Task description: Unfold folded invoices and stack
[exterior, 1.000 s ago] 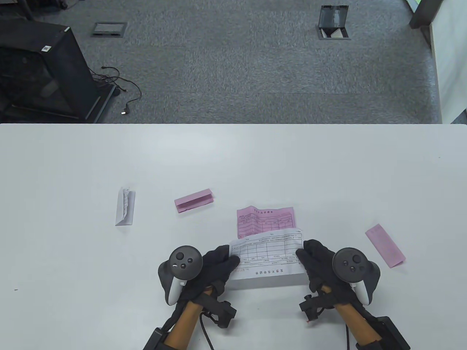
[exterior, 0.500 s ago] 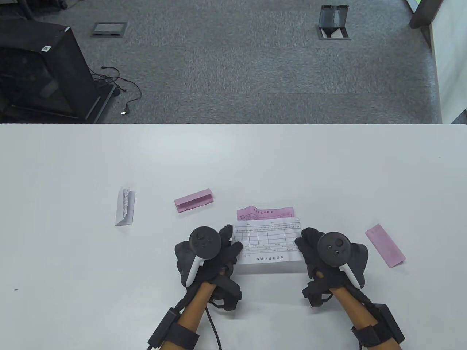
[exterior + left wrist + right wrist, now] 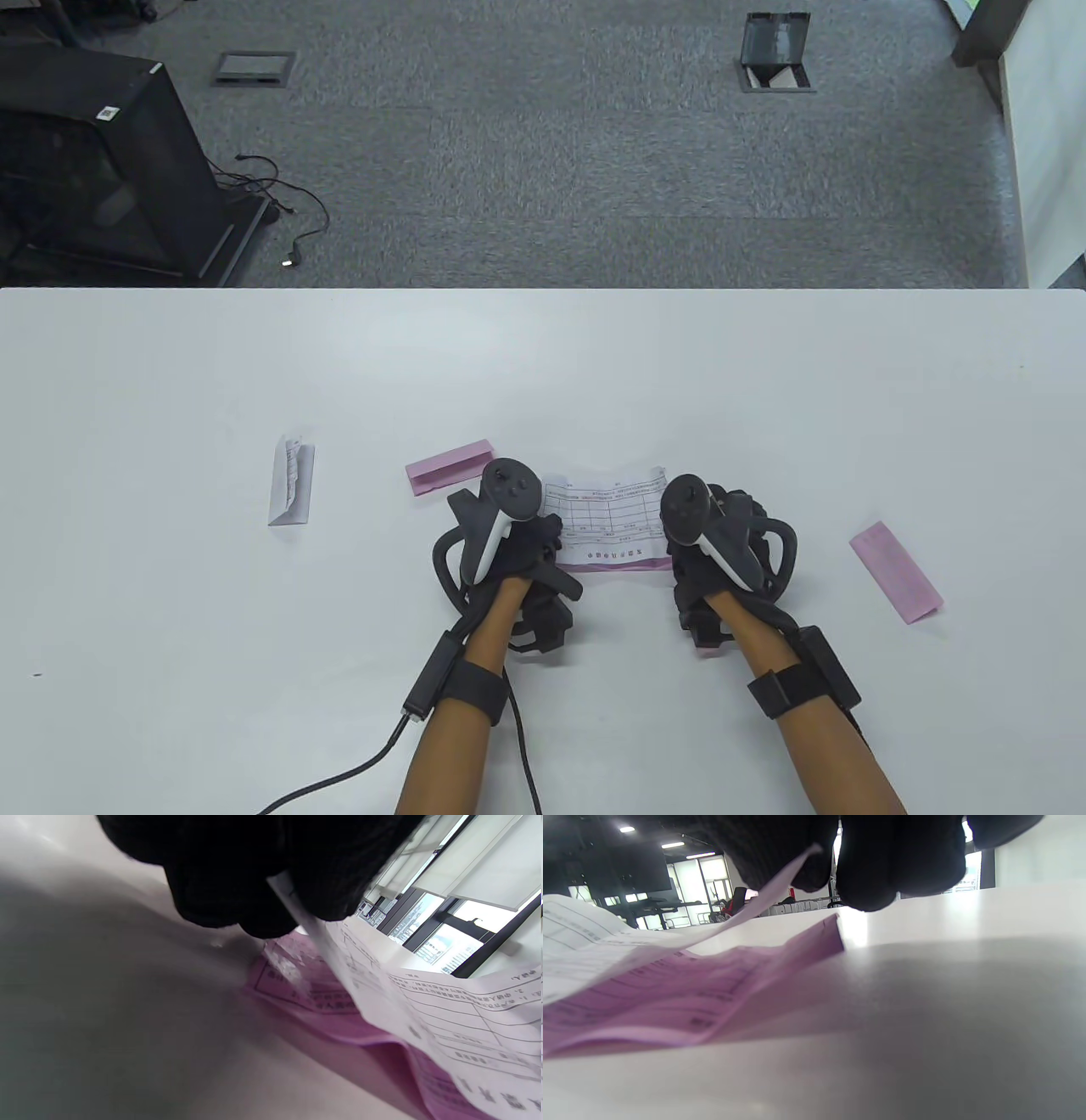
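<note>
Since a second ago, we see both hands carry the white invoice [image 3: 604, 516] forward over the pink invoice [image 3: 624, 565]. White table [image 3: 543, 373], grey carpet [image 3: 543, 153] beyond. Left hand [image 3: 509, 543] and right hand [image 3: 721, 543] each pinch an edge of the white sheet between closed fingers. Folded pink slips [image 3: 450, 467] and [image 3: 896, 573] and a folded white slip [image 3: 291, 480] lie apart. Printed text unreadable.
</note>
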